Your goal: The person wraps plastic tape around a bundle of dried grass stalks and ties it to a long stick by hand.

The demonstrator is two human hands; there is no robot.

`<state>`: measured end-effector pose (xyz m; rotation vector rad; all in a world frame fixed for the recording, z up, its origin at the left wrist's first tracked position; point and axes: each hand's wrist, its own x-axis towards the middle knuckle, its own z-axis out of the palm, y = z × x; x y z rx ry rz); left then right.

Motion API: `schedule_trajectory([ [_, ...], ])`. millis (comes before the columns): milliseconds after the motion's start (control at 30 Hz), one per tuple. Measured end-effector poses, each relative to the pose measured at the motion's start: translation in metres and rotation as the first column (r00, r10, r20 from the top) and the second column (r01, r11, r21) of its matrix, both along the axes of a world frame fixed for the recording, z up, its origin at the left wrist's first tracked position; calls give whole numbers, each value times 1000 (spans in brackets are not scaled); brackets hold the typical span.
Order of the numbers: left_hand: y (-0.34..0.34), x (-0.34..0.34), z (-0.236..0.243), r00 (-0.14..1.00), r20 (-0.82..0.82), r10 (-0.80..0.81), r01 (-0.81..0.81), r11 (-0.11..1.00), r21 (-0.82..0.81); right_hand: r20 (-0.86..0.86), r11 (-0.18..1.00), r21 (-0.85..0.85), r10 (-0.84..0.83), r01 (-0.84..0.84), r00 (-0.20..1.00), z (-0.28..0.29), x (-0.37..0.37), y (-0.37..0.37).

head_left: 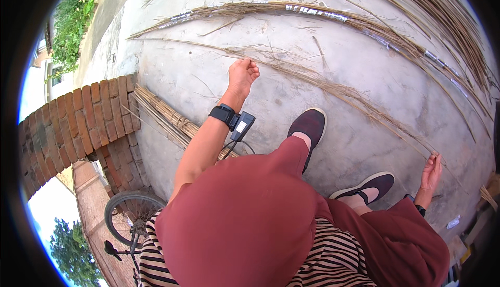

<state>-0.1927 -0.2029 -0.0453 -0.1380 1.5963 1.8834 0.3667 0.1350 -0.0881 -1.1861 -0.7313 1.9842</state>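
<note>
- Pinches a long strand of thin dry stalks [323, 84] at two places, well apart.
- Holds left hand [242, 76] out ahead, fingers curled in, thumb and fingertips closed on the strand left of its middle; cannot tell how firmly.
- Holds right hand [429, 173] low on the right, thumb and forefinger pressed together on the strand's slim right end; cannot make out clearly how the other fingers lie.
- Has the strand running slantwise between both hands and on past the left hand toward upper left, over the pale concrete floor [271, 107]; cannot tell how much of it touches down.
- Faces, beyond the strand, a thicker bundle of stalks [229, 9] wrapped with whitish strips [315, 11] and, at upper right, a pile of long stalks [448, 13].
- Has a tied bundle of cut stalks [174, 115] near the left forearm, beside a brick wall [78, 117], with a bicycle [139, 226] at lower left.
- Wears a boxy dark device [242, 126] on the left wrist and a striped top [333, 250].
- Stands in dark shoes [311, 125] on the near side of the strand.
</note>
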Motion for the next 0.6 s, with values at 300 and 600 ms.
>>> schedule_trajectory([
  [300,-12,-30,-49,997,29,77,-61,932,-356,145,992,-130,14,5,989,-12,-48,-15],
  [600,-3,-28,-58,999,26,46,-26,861,-508,203,990,-138,59,-31,977,-27,-26,-25],
])
